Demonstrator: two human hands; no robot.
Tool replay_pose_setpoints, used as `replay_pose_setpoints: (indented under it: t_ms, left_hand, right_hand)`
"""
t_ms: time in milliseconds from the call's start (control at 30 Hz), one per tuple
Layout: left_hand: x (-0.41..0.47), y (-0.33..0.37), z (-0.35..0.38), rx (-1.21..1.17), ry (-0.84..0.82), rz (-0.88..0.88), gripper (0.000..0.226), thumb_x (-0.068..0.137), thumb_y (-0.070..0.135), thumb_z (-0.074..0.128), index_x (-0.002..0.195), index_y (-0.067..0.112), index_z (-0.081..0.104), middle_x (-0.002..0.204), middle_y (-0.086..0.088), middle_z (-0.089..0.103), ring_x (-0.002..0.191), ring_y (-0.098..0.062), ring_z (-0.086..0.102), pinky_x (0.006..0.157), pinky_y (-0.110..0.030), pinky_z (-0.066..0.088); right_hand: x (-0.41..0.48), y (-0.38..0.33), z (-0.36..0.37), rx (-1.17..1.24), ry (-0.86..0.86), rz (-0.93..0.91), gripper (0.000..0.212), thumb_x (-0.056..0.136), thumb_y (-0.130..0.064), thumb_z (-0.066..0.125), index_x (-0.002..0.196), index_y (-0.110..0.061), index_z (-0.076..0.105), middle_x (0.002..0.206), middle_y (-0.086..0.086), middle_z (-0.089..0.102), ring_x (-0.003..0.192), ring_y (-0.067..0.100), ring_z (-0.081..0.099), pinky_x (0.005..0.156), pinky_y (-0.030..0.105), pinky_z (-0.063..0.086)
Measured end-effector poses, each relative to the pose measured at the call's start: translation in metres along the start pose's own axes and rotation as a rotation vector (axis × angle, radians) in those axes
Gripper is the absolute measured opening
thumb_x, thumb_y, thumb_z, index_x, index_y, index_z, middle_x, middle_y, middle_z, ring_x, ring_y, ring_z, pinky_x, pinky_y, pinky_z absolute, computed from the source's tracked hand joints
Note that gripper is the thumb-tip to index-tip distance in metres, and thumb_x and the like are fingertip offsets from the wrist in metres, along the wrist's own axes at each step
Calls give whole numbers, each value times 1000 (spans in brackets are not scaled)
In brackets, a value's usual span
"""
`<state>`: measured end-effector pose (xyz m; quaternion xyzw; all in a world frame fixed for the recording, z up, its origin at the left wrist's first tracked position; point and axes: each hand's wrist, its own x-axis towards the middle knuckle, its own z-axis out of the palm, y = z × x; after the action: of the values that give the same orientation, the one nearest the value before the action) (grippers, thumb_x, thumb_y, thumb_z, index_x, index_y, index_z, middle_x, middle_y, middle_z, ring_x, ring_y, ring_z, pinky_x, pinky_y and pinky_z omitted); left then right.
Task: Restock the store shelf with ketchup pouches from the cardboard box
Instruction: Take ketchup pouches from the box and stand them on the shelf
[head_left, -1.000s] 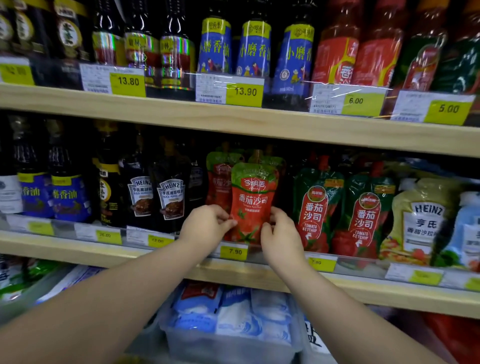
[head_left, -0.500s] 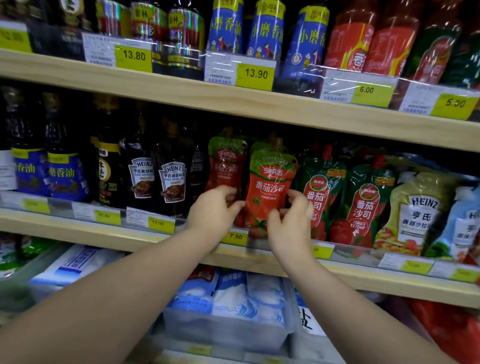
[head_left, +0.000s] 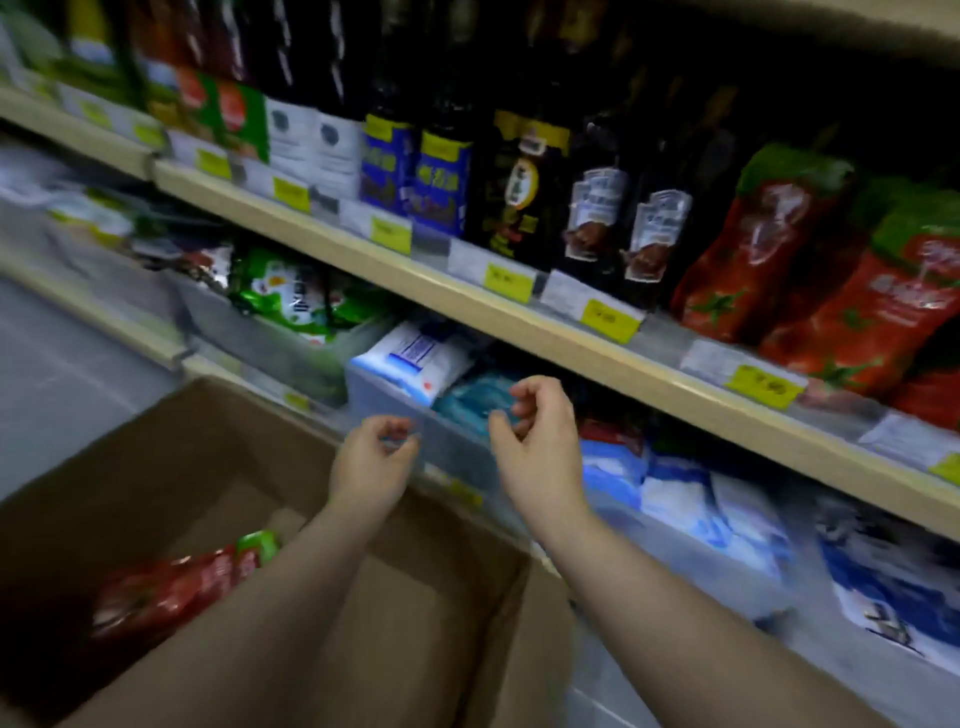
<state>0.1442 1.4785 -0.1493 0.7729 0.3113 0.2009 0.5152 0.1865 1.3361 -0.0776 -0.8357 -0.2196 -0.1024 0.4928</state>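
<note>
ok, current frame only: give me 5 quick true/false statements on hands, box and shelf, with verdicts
1. Both hands are empty. True: left hand and right hand hold nothing.
2. The cardboard box is closed. False: it is open.
3. A red ketchup pouch lies in the box. True.
4. The right hand's grip is on a shelved pouch. False: it is below that shelf, touching nothing.
5. Ketchup pouches on the shelf stand right of dark bottles. True.

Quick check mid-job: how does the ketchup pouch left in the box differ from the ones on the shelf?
The ketchup pouch in the box lies flat on its side; the shelf pouches stand upright, leaning. The box one looks alone in the cardboard box; the shelf ones are crowded side by side. Both are red with green tops.
</note>
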Motion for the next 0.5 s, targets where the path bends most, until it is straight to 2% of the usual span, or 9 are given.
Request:
replay_pose_setpoints:
  t_ms: [133, 200, 267, 333, 433, 500]
  left_hand:
    - [18, -67, -70, 176, -48, -183, 19, 81, 20, 65, 99, 14, 67, 100, -8, 70, 97, -24, 64, 81, -28, 46]
    - [27, -94, -104, 243, -88, -270, 21, 82, 20, 63, 101, 13, 67, 105, -10, 70, 100, -26, 63, 87, -31, 48]
    - [34, -117, -138, 290, -52, -344, 19, 83, 24, 59, 99, 17, 68, 107, -8, 69, 101, -25, 61, 87, -32, 49]
    - [35, -137, -154, 340, -12, -414, 22, 85, 25, 55, 103, 17, 65, 112, -8, 66, 104, -27, 59, 85, -32, 46]
    - [34, -161, -153, 371, -130, -554, 35, 90, 22, 51, 121, 6, 56, 127, -16, 58, 117, -31, 54, 90, -33, 43]
    - [39, -170, -146, 259, -179, -665, 40, 91, 20, 51, 126, 0, 52, 130, -21, 55, 120, -35, 53, 90, -35, 45]
  right_hand:
    - [-34, -8, 83, 20, -172, 142, 19, 80, -12, 61, 86, -23, 47, 75, -4, 49, 70, 15, 49, 69, 26, 40]
    - [-54, -5, 120, 29, -273, 254, 16, 81, -17, 61, 86, -24, 48, 70, -8, 49, 68, 15, 50, 69, 28, 41]
    - [-77, 1, 157, 18, -379, 355, 13, 82, -21, 61, 87, -25, 50, 69, -9, 50, 68, 13, 51, 70, 29, 42]
    - [-95, 11, 186, 9, -455, 445, 10, 84, -20, 61, 91, -24, 56, 69, -13, 52, 68, 10, 52, 67, 23, 39]
    - [-113, 30, 227, 43, -528, 700, 20, 89, -18, 57, 106, -10, 61, 87, -3, 58, 85, 15, 56, 73, 24, 41]
    - [-124, 42, 251, 111, -556, 891, 15, 93, -19, 51, 104, -11, 58, 84, 3, 57, 74, 18, 53, 63, 26, 42]
